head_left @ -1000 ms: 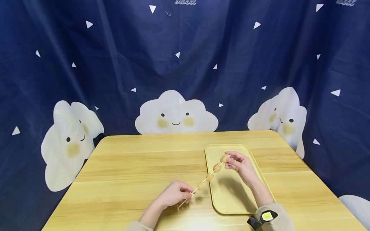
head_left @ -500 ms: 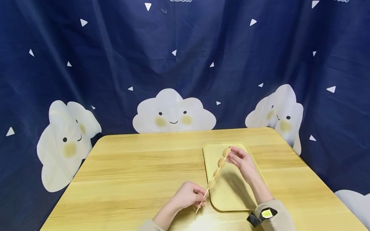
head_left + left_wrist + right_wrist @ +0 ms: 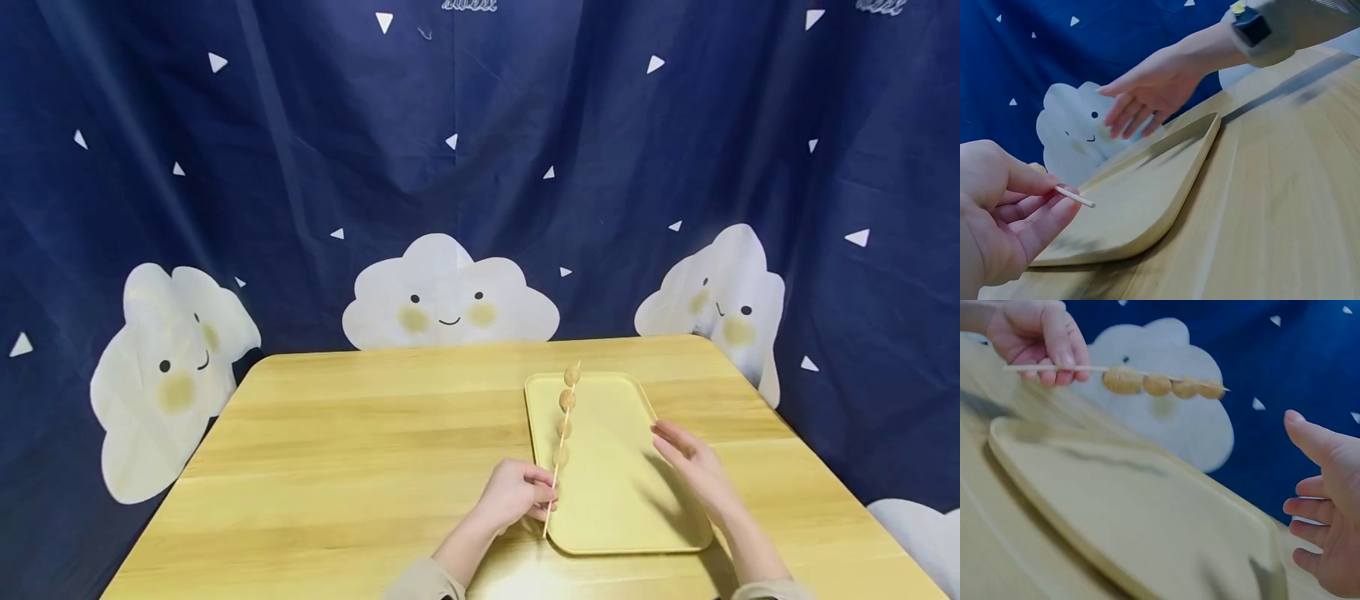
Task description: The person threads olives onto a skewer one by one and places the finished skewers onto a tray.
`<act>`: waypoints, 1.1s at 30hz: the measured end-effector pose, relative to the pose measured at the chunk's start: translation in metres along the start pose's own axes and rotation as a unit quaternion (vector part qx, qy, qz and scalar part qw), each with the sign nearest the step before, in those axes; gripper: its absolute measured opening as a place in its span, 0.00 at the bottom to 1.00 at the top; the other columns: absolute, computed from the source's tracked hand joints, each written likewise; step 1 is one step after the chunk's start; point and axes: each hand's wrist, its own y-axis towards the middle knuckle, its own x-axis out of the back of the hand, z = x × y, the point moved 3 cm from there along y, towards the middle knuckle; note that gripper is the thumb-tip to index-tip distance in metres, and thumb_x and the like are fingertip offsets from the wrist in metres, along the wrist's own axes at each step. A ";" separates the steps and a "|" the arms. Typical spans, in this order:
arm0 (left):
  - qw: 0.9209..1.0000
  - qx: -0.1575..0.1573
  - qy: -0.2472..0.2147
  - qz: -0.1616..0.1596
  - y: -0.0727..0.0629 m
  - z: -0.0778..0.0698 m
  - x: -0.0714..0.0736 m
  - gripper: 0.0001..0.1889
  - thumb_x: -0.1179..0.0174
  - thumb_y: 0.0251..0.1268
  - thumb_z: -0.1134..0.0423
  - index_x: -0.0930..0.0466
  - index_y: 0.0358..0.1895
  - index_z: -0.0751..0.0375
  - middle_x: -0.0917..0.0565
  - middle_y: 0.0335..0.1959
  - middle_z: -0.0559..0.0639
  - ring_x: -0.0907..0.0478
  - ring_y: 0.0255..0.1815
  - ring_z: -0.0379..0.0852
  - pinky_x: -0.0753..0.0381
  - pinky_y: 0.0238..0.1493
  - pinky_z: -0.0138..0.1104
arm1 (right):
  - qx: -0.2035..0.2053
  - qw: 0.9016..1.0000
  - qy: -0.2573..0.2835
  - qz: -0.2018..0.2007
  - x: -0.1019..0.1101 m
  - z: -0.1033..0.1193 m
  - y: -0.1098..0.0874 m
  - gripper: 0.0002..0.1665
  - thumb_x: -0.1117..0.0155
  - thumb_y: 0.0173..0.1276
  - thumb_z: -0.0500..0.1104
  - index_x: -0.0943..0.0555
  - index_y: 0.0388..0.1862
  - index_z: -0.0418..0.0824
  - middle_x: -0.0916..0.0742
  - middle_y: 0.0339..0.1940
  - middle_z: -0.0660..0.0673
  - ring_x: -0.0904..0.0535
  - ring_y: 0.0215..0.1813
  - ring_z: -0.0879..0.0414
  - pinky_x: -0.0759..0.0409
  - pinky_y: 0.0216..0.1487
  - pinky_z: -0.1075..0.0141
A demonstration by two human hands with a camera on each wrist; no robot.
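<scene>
Several round tan-brown balls sit in a row on a thin wooden skewer point(image 3: 567, 400), its pointed tip showing past the last ball in the right wrist view. My left hand point(image 3: 517, 493) pinches the bare lower end of the stick between thumb and fingers, over the left edge of a yellow tray point(image 3: 607, 500). In the left wrist view the blunt end of the skewer point(image 3: 1079, 198) pokes out past the fingertips. My right hand point(image 3: 697, 467) holds nothing; its fingers are spread and relaxed over the tray's right edge, apart from the skewer.
The rectangular tray has a low raised rim and lies on a light wooden table point(image 3: 360, 467). A dark blue curtain point(image 3: 480, 167) printed with white clouds hangs behind and on both sides of the table.
My right hand has let go of the skewer's upper end and moved right. My left hand has moved right with the skewer, which now points more straight away from me.
</scene>
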 end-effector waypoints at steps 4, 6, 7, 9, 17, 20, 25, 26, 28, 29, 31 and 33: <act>1.000 0.002 -0.002 -0.015 0.010 0.002 -0.009 0.08 0.40 0.50 0.80 0.21 0.35 0.81 0.19 0.21 0.58 0.21 0.20 0.44 0.19 0.22 0.32 | -0.025 0.999 -0.005 0.034 0.017 -0.019 -0.020 0.33 0.53 0.74 0.44 0.46 0.67 0.22 0.38 0.66 0.25 0.43 0.67 0.45 0.41 0.49 0.86; 1.000 0.004 -0.004 -0.025 0.014 0.002 -0.014 0.07 0.40 0.50 0.80 0.21 0.35 0.80 0.19 0.21 0.56 0.21 0.20 0.42 0.19 0.23 0.32 | -0.029 0.999 0.003 0.043 0.021 -0.026 -0.030 0.33 0.54 0.74 0.43 0.48 0.67 0.21 0.41 0.67 0.22 0.46 0.69 0.49 0.43 0.48 0.87; 0.999 0.006 -0.005 -0.032 0.016 0.002 -0.017 0.07 0.40 0.50 0.80 0.21 0.34 0.80 0.19 0.21 0.55 0.22 0.19 0.42 0.19 0.23 0.32 | -0.031 0.998 0.007 0.045 0.022 -0.029 -0.035 0.33 0.55 0.75 0.43 0.49 0.67 0.20 0.42 0.66 0.21 0.44 0.68 0.57 0.43 0.48 0.87; 0.999 0.011 -0.009 -0.047 0.019 0.003 -0.025 0.06 0.40 0.49 0.80 0.20 0.33 0.79 0.20 0.20 0.54 0.22 0.18 0.41 0.19 0.22 0.32 | -0.036 0.998 0.004 0.051 0.025 -0.033 -0.044 0.33 0.55 0.75 0.42 0.49 0.67 0.19 0.42 0.65 0.20 0.41 0.62 0.73 0.42 0.47 0.86; 0.994 0.022 0.010 -0.102 0.027 0.013 -0.062 0.03 0.38 0.46 0.82 0.19 0.26 0.75 0.21 0.15 0.52 0.23 0.13 0.41 0.21 0.18 0.31 | -0.100 0.991 -0.011 0.084 0.029 -0.045 -0.066 0.35 0.59 0.76 0.45 0.54 0.68 0.19 0.44 0.67 0.22 0.44 0.67 0.56 0.40 0.45 0.86; 0.993 0.030 0.014 -0.117 0.028 0.014 -0.068 0.04 0.38 0.45 0.82 0.19 0.25 0.74 0.21 0.15 0.52 0.21 0.14 0.44 0.21 0.18 0.31 | -0.087 0.992 0.010 0.085 0.028 -0.046 -0.068 0.34 0.58 0.76 0.42 0.53 0.67 0.18 0.43 0.66 0.21 0.37 0.60 0.71 0.38 0.45 0.85; 0.991 0.041 0.014 -0.128 0.029 0.015 -0.074 0.04 0.37 0.45 0.82 0.20 0.25 0.73 0.21 0.15 0.52 0.20 0.15 0.47 0.21 0.18 0.31 | -0.020 0.991 0.069 0.115 0.027 -0.049 -0.069 0.32 0.58 0.75 0.35 0.56 0.65 0.14 0.34 0.66 0.43 0.38 0.53 0.83 0.35 0.47 0.85; 0.990 0.044 0.015 -0.133 0.029 0.015 -0.075 0.04 0.37 0.45 0.82 0.20 0.24 0.73 0.21 0.14 0.52 0.20 0.14 0.46 0.21 0.18 0.30 | -0.002 0.989 0.080 0.127 0.027 -0.050 -0.069 0.32 0.58 0.74 0.34 0.57 0.64 0.13 0.33 0.65 0.52 0.38 0.54 0.82 0.36 0.47 0.85; 0.988 0.049 0.023 -0.145 0.028 0.016 -0.077 0.05 0.37 0.44 0.82 0.20 0.23 0.72 0.22 0.14 0.52 0.21 0.14 0.45 0.22 0.17 0.30 | 0.028 0.984 0.097 0.150 0.028 -0.051 -0.070 0.33 0.57 0.73 0.31 0.59 0.63 0.11 0.33 0.59 0.67 0.40 0.56 0.82 0.37 0.49 0.86; 0.987 0.051 0.028 -0.150 0.028 0.016 -0.078 0.05 0.36 0.44 0.82 0.20 0.23 0.71 0.22 0.14 0.51 0.21 0.13 0.45 0.22 0.17 0.29 | 0.038 0.981 0.104 0.161 0.028 -0.052 -0.070 0.33 0.57 0.72 0.30 0.60 0.62 0.11 0.34 0.57 0.73 0.41 0.57 0.82 0.38 0.50 0.86; 0.985 0.057 0.034 -0.158 0.028 0.017 -0.079 0.06 0.36 0.43 0.82 0.20 0.22 0.70 0.22 0.13 0.51 0.21 0.13 0.44 0.22 0.17 0.29 | 0.045 0.976 0.113 0.180 0.029 -0.053 -0.071 0.34 0.56 0.71 0.29 0.61 0.62 0.11 0.35 0.56 0.76 0.42 0.57 0.83 0.40 0.50 0.87; 0.985 0.063 0.036 -0.159 0.028 0.018 -0.080 0.06 0.36 0.44 0.82 0.20 0.21 0.70 0.22 0.13 0.51 0.21 0.13 0.45 0.22 0.16 0.29 | 0.047 0.974 0.108 0.191 0.030 -0.053 -0.072 0.35 0.56 0.71 0.29 0.61 0.62 0.11 0.36 0.57 0.77 0.43 0.57 0.83 0.41 0.51 0.87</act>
